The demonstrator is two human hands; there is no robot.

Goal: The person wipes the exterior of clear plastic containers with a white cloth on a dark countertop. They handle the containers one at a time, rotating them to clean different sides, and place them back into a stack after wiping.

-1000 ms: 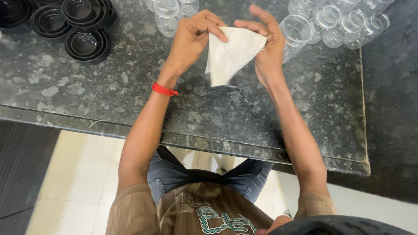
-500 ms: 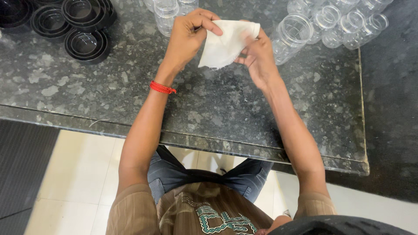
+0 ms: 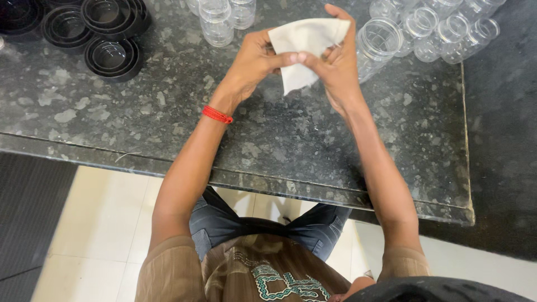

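A dark speckled stone table (image 3: 268, 140) with a polished edge fills most of the head view; below its near edge lies pale tiled floor (image 3: 95, 223), with a dark ribbed mat (image 3: 28, 201) at the left and dark flooring off the right end.

At the far left of the table sit stacks of black round lids (image 3: 109, 56) — several nested piles, close together. Clear plastic jars (image 3: 218, 22) stand upright at the top centre, just beyond the hands, and more clear jars (image 3: 425, 28) lie crowded at the far right, one of them just behind the right hand.

Both hands are raised above the table, between the two groups of jars. The left hand (image 3: 254, 61), a red thread band (image 3: 217, 114) on its wrist, pinches a white cloth (image 3: 305, 45) between thumb and fingers; the right hand (image 3: 335, 67) is curled around the cloth's right side, fingers closed on it — the cloth hangs crumpled between them, off the stone.
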